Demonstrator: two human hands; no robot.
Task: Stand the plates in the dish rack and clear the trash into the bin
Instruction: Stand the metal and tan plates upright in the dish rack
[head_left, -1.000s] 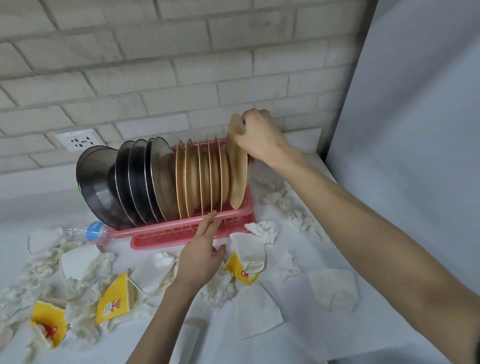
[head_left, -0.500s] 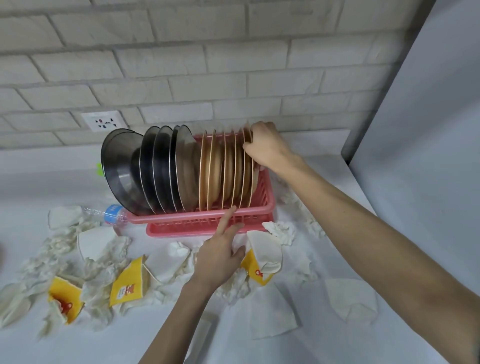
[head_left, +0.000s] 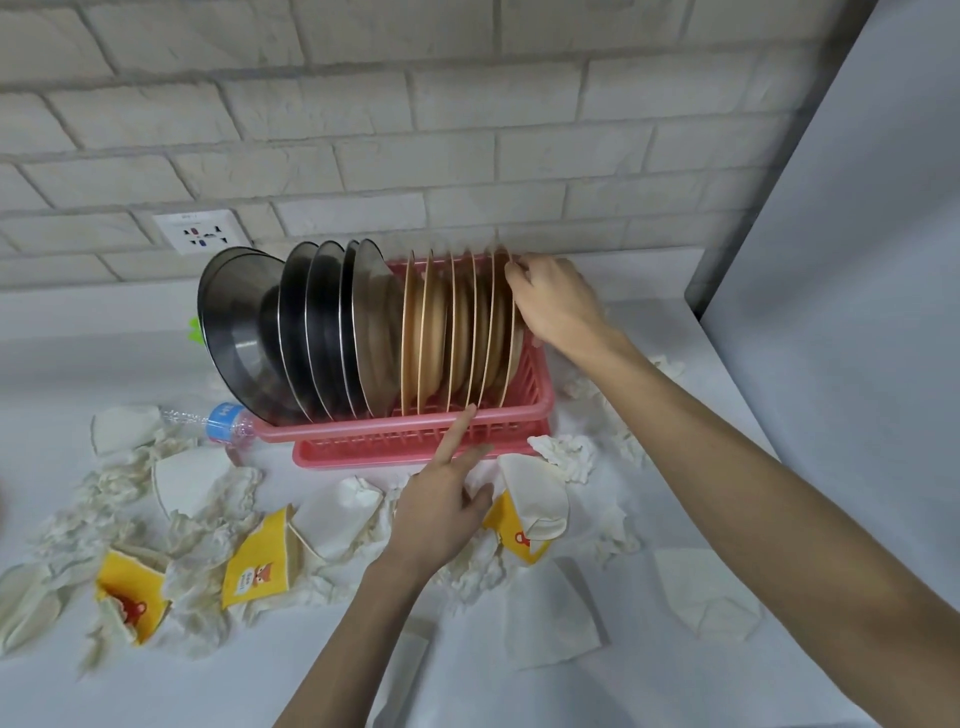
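Tan plates (head_left: 441, 332) stand on edge in the pink dish rack (head_left: 395, 449), just left of the right hand (head_left: 558, 304). That hand's curled fingers pinch the top rim of the end plate (head_left: 506, 338), the one nearest its palm. Farther left of that hand, steel plates (head_left: 322, 332) fill the rest of the rack, the outermost leaning outward. The left hand (head_left: 441, 506) lies on the near side of the rack, fingers loose and apart, holding nothing. Its straight index fingertip touches the rack's front rim. Just right of this hand, a crushed yellow paper cup (head_left: 530, 512) lies on the white table (head_left: 675, 675), with crumpled tissues (head_left: 563, 454) just beyond it. Left of the hand lie another flattened yellow cup (head_left: 257, 569) and a plastic bottle (head_left: 223, 422) touching the rack's corner. A wall socket (head_left: 197, 238) sits above the steel plates.
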